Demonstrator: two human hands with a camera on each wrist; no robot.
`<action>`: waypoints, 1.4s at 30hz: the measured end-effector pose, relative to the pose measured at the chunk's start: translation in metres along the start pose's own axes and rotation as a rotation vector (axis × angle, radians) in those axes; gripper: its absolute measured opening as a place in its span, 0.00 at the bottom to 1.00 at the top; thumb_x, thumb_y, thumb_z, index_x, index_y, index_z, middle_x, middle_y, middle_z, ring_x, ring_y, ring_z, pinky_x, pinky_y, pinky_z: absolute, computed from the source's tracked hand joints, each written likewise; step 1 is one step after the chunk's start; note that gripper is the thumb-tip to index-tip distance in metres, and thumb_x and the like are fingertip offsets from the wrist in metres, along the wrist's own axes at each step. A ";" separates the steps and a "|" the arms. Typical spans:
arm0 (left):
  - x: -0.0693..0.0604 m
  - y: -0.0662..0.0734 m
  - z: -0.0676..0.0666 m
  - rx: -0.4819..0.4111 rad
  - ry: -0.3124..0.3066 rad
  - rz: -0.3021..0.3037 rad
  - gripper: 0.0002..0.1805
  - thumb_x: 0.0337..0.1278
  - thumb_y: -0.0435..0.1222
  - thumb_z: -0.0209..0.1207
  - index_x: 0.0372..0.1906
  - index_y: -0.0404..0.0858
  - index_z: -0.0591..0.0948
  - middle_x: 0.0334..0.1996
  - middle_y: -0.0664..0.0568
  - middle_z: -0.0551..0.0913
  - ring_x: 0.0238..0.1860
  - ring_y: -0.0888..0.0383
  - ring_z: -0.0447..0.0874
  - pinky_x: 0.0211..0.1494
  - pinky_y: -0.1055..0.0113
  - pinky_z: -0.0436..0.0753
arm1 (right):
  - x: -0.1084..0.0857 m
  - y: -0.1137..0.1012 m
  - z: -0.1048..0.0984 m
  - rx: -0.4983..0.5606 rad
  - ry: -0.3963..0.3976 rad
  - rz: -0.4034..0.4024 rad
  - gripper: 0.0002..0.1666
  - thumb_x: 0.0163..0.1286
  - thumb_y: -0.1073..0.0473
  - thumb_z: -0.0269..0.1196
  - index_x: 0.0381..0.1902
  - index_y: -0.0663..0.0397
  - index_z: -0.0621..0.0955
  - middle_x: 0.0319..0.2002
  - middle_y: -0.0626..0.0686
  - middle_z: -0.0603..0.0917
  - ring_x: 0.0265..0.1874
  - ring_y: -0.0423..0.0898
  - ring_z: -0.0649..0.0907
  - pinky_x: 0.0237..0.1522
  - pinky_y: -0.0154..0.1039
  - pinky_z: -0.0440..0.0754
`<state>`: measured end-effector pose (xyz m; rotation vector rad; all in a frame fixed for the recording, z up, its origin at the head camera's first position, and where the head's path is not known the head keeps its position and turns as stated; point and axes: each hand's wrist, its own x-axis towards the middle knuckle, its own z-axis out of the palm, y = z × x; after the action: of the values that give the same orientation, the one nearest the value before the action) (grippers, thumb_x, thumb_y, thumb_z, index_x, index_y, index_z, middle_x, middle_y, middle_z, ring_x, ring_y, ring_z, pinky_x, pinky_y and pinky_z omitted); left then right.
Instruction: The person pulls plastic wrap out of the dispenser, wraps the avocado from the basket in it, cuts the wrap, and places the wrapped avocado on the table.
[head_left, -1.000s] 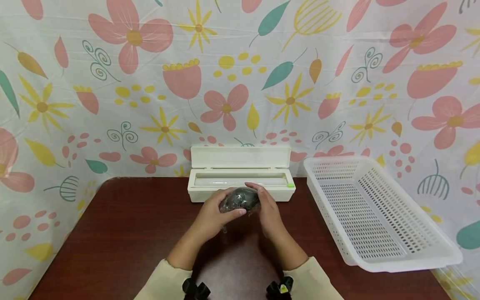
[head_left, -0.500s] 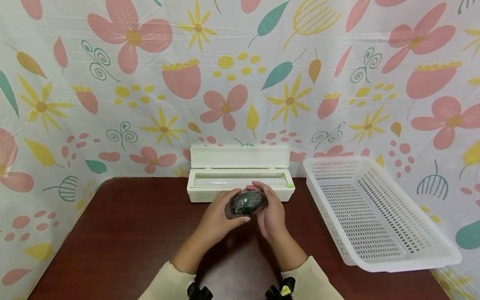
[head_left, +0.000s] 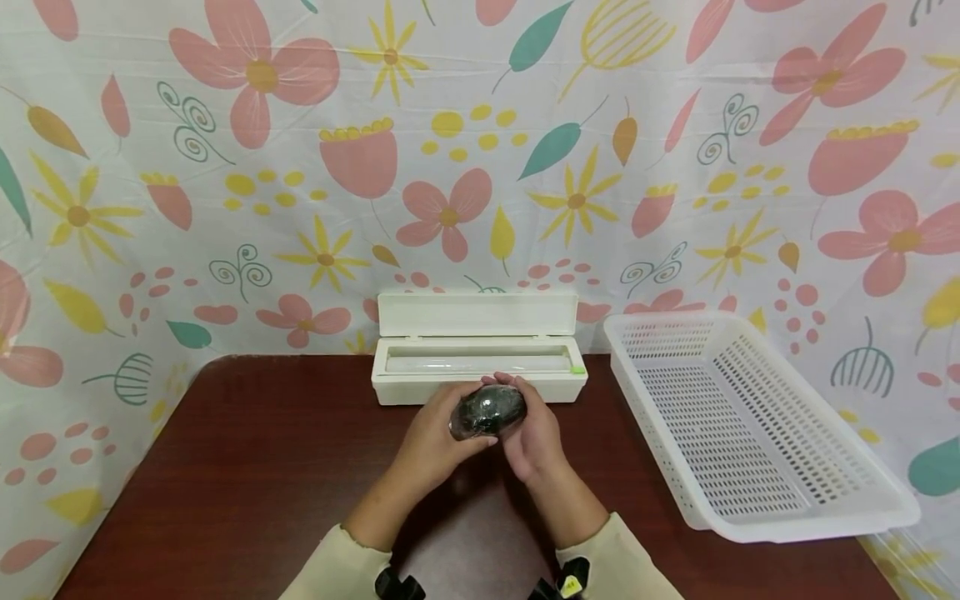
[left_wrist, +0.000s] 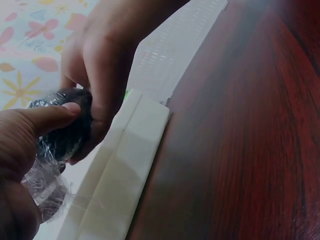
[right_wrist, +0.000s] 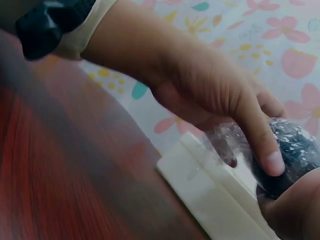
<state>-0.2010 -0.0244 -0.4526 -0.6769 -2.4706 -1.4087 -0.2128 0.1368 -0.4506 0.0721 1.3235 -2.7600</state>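
Note:
A dark, oval, shiny thing [head_left: 489, 411], wrapped in clear cling film, is held between both hands above the table; its kind cannot be told through the wrap. My left hand [head_left: 433, 433] grips its left side, thumb pressed along the near face. Around the right end curl the fingers of my right hand [head_left: 538, 433]. In the left wrist view, crumpled loose film [left_wrist: 47, 185] hangs below the dark thing [left_wrist: 60, 140]. The right wrist view shows the left thumb lying on the wrapped thing [right_wrist: 295, 140], with film bunched [right_wrist: 227, 137] beneath the left palm.
Just behind the hands stands a white cling film dispenser [head_left: 408, 392], lid [head_left: 477, 315] raised, with a film roll [head_left: 450, 364] inside. A white perforated plastic basket [head_left: 712, 433] sits on the right of the dark red table [head_left: 247, 467]. Flower-patterned cloth [head_left: 450, 125] hangs behind.
Both hands have turned the wrapped thing and come slightly nearer the person. The left thumb moved over its near face, and the right fingers closed further around its right end.

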 end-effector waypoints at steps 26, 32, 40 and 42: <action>0.003 -0.008 -0.010 0.106 0.011 0.029 0.41 0.42 0.34 0.78 0.66 0.53 0.78 0.57 0.53 0.80 0.59 0.51 0.79 0.62 0.49 0.78 | 0.005 -0.009 -0.011 -0.439 -0.065 0.082 0.28 0.84 0.51 0.45 0.62 0.72 0.72 0.50 0.56 0.81 0.43 0.40 0.86 0.48 0.35 0.86; 0.004 -0.008 -0.009 0.144 0.007 0.039 0.41 0.43 0.34 0.78 0.67 0.51 0.78 0.57 0.52 0.80 0.59 0.50 0.80 0.65 0.41 0.73 | 0.006 -0.012 -0.014 -0.586 -0.079 0.054 0.33 0.83 0.43 0.46 0.63 0.67 0.77 0.56 0.60 0.81 0.44 0.42 0.86 0.48 0.40 0.87; 0.004 -0.011 -0.009 0.229 0.008 0.029 0.45 0.44 0.34 0.78 0.72 0.49 0.73 0.60 0.49 0.80 0.64 0.45 0.76 0.70 0.40 0.67 | 0.006 -0.007 -0.014 -0.666 -0.096 -0.015 0.31 0.82 0.42 0.48 0.63 0.62 0.77 0.62 0.61 0.77 0.50 0.43 0.83 0.52 0.41 0.85; 0.004 -0.013 -0.008 0.248 0.009 0.024 0.46 0.42 0.32 0.77 0.72 0.48 0.72 0.59 0.48 0.81 0.64 0.45 0.76 0.70 0.41 0.68 | 0.004 -0.006 -0.012 -0.695 -0.109 -0.048 0.29 0.82 0.43 0.48 0.62 0.60 0.78 0.61 0.60 0.78 0.50 0.43 0.83 0.52 0.41 0.84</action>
<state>-0.2110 -0.0361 -0.4567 -0.6416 -2.5611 -1.0688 -0.2177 0.1495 -0.4536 -0.1520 2.1671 -2.1368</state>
